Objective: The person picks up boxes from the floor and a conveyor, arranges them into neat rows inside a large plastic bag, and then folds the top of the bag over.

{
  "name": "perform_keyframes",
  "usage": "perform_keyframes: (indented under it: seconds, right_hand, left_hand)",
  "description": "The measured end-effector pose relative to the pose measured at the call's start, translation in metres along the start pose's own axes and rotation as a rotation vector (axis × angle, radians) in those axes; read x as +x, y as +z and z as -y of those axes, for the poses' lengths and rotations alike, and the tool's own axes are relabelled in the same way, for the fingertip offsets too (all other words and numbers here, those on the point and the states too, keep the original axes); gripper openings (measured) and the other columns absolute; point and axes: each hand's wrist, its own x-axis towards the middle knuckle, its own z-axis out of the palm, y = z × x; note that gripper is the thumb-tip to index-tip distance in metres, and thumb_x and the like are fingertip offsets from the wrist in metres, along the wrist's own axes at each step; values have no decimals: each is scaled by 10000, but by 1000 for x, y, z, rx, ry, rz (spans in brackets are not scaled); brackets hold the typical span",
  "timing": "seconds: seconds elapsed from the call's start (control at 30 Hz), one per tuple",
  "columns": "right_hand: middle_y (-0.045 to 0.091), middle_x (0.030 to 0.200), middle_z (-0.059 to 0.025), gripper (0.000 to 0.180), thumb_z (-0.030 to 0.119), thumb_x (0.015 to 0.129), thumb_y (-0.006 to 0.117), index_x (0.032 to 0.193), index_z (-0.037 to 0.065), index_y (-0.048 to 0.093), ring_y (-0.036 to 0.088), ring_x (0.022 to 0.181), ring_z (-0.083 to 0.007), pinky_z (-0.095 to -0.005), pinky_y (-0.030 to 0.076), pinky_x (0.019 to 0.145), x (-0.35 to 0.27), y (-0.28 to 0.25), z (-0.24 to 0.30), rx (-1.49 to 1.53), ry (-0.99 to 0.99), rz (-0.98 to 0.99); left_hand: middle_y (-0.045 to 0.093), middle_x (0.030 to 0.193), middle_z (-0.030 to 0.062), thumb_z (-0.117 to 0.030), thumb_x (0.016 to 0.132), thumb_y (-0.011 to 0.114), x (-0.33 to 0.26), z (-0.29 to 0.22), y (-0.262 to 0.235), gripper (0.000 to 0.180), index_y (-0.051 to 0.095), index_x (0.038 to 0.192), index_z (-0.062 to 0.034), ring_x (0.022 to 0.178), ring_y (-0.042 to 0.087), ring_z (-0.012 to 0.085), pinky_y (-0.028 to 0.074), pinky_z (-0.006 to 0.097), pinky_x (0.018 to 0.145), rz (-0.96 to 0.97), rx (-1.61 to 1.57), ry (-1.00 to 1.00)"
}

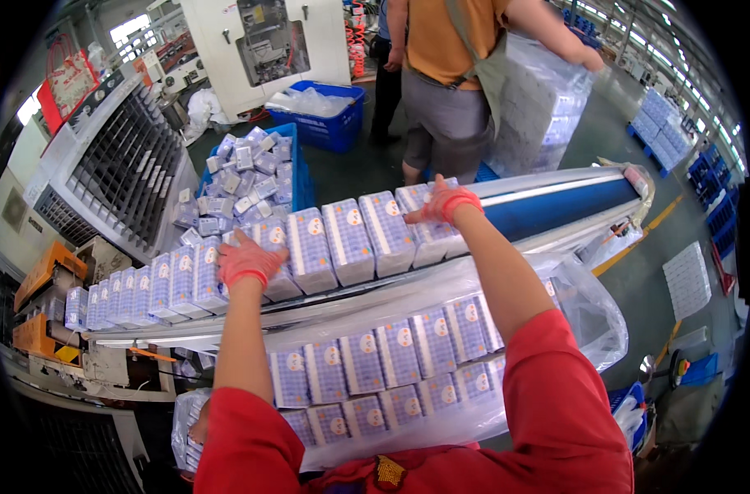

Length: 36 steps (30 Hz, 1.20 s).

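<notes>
Pink-gloved, my left hand (247, 262) is lying flat, fingers spread, on top of the row of blue-and-white packs (342, 240) at nine o'clock, gripping nothing; my right hand (442, 202), fingers extended, is pressing the row's end pack at one o'clock. The row is sitting on the blue conveyor belt (556, 207). At six o'clock a clear plastic bag (593, 321) is holding stacked packs, and at twelve another person (449, 74) is standing

Pale-blue packs (348, 240), pink-gloved hands (247, 260)
</notes>
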Motion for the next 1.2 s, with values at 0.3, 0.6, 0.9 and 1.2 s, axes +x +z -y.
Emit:
perform_keyframes:
  seconds: [0.3,0.6,0.9,1.2]
  right_hand:
    - [249,1304,-151,1003,522,553,630,1318,192,70,250,1204,-289,-371,278,955,-29,-18,-12,-62,-13,-8]
    - [269,1292,-154,873,483,562,650,1278,199,238,323,1164,-299,-419,316,920,-9,-26,-33,-6,18,-47]
    - [427,1149,-175,650,401,595,607,1163,170,390,447,1047,-302,-383,379,850,-33,-41,-64,40,-112,-223]
    - [461,1034,-222,594,389,562,619,1078,162,431,509,913,-342,-379,434,741,-129,-108,-94,116,-224,-662]
  left_hand:
    - [413,1168,212,-528,528,620,-15,-19,4,1003,120,1314,-158,1093,400,320,351,370,886,128,-7,146]
    - [402,1186,212,-578,564,558,-29,-61,4,914,182,1302,-191,1077,424,318,338,355,899,171,-79,141]
    - [479,1087,215,-483,556,618,-53,-76,14,834,306,1246,-134,991,484,318,393,361,835,-34,-199,272]
    - [541,880,225,-375,588,662,-71,-39,-30,775,301,1223,-117,786,513,345,404,396,700,-683,-371,708]
